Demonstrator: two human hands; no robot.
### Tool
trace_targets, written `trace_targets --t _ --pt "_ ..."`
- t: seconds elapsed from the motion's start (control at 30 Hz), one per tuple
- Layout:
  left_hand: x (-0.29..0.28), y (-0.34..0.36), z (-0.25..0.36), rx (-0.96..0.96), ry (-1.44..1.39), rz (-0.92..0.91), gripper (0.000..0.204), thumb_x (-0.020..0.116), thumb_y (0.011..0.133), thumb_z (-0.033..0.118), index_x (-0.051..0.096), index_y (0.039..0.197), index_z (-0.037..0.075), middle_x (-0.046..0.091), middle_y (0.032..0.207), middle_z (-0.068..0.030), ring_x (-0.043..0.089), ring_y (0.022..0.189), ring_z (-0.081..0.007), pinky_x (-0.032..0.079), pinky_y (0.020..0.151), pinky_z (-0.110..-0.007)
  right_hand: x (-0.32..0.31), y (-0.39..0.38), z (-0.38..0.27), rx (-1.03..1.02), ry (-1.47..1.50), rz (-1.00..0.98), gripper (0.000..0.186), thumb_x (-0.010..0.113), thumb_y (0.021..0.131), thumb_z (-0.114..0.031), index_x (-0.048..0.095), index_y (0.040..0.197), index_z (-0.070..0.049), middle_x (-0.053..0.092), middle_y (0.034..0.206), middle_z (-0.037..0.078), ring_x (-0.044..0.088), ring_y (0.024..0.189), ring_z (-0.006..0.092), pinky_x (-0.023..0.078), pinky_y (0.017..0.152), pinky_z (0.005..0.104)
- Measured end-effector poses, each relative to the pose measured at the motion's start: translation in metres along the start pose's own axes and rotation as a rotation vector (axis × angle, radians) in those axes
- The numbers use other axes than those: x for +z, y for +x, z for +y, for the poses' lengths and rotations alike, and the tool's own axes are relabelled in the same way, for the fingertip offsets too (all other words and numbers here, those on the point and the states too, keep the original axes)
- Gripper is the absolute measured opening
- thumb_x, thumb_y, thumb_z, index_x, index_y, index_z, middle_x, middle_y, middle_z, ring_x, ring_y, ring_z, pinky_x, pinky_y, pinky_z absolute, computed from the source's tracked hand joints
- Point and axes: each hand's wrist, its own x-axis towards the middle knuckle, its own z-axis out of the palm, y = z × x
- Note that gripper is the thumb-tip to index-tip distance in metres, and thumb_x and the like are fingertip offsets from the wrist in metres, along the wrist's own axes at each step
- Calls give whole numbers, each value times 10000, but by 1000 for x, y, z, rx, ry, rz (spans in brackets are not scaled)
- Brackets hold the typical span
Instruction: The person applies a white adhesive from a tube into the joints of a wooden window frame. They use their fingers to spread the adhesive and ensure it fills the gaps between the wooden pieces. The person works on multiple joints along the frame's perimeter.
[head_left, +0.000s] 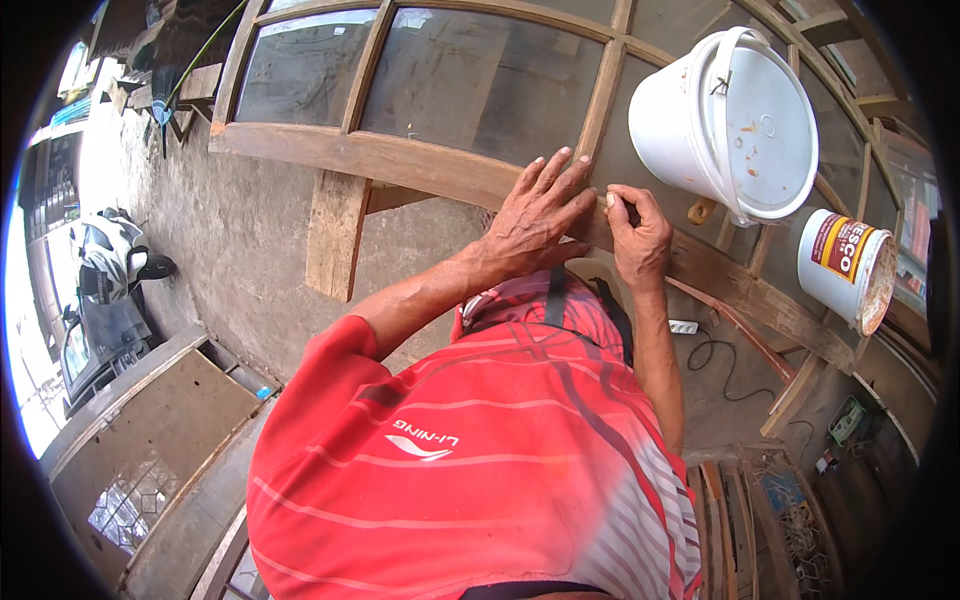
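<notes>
Seen from the head camera, a person in a red striped jersey (450,480) leans over a glazed wooden frame (370,155), which lies directly ahead and spans the upper part of the view, its near rail running beneath both hands. The left hand (537,220) rests palm down on that rail, fingers released and fanned out, their tips reaching toward the glass pane (440,90). Just beside it, the right hand (642,235) meets the same rail with fingers curled and thumb drawn against the forefinger; whether anything small is pinched between them cannot be told. To the right of the hands sits a lidded white bucket (670,125) with its handle raised, and near it a smaller white tub (815,260) with a maroon-and-yellow label and a brown-stained top. A pale timber plank (338,235) juts out below the rail at left. On the floor at right, a white power strip (684,327) lies near a looped black cable (725,345), while a white-and-black motorcycle (110,260) stands at far left.
</notes>
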Motion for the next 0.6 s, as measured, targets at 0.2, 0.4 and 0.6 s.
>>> trace_targets --t 0.2,0.4,0.6 --pt "1 -16 -7 23 -31 48 713 865 884 322 562 1495 116 445 1656 -213 351 1590 -470 340 1291 -589 -1 0 -2 0 37 2 123 747 1007 -70 770 1114 -13 778 1027 126 759 928 262 587 841 380" --pt "15 -38 -10 80 -41 49 808 867 888 309 523 1606 173 410 1702 -202 321 1613 -461 303 1305 -608 2 -1 -3 30 65 2 129 745 1016 -78 765 1123 -9 776 1020 126 754 896 244 587 819 366" --pt "11 -25 4 -49 38 36 896 859 895 373 451 1671 188 336 1753 -195 247 1641 -467 193 1331 -619 0 -2 -5 23 41 -10 130 738 1025 -78 759 1134 -10 775 1015 119 750 892 225 587 814 363"
